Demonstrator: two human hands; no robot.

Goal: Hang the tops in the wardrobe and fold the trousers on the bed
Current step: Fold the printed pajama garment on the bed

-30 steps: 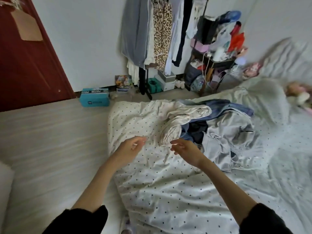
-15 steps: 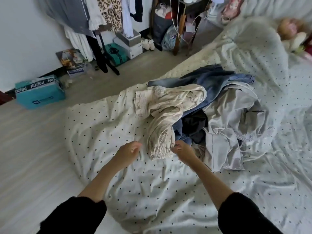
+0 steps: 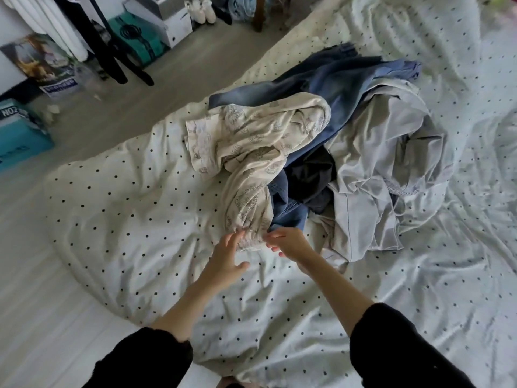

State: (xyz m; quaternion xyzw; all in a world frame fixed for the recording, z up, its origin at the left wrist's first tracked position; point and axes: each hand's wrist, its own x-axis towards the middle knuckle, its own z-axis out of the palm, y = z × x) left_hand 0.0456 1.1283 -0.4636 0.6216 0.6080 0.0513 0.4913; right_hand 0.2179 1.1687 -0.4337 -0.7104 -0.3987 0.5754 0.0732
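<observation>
A pile of clothes lies on the dotted white bed sheet (image 3: pixel 134 219). On top is a cream printed garment (image 3: pixel 260 141), and its gathered cuff hangs down towards me. Blue jeans (image 3: pixel 321 77), a dark garment (image 3: pixel 310 175) and a pale grey garment (image 3: pixel 391 141) lie under and beside it. My left hand (image 3: pixel 226 256) has its fingers spread, with the fingertips touching the cuff from the left. From the right, my right hand (image 3: pixel 291 243) meets the same cuff; its thumb is hidden, so its grip is unclear.
The floor runs along the bed's left edge. A teal box (image 3: pixel 19 135) sits far left. The black legs of a clothes rack (image 3: pixel 112 57) stand at the top left, with white garments (image 3: pixel 50 23) hanging above and a teal case (image 3: pixel 140 37) and white box (image 3: pixel 170 18) beside them.
My view has tilted down and closer to the pile. Both hands have moved forward to the cream garment's cuff, and my left hand has spread its fingers.
</observation>
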